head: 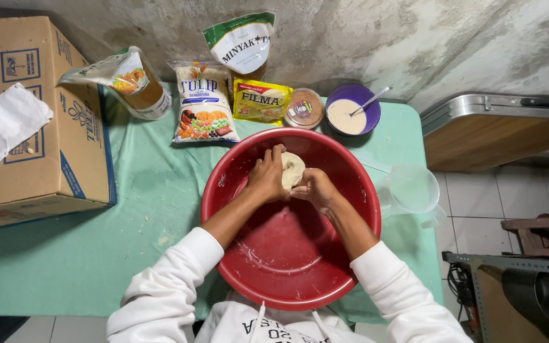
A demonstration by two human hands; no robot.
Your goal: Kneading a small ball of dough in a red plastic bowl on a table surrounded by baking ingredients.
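My left hand (pixel 267 175) curls its fingers over a pale, soft lump of dough (pixel 292 169), and my right hand (pixel 312 187) pinches it from the near side, fingers bent close. Both wrists slope down into the big red plastic basin (pixel 274 267), smooth and streaked with flour. It sits on a green cloth (pixel 154 209). Beyond the far rim stand glossy packets (pixel 203 105) and a purple bowl (pixel 353 109) of creamy liquid.

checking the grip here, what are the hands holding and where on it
Both hands, left hand and right hand, hold the dough lump by its sides.
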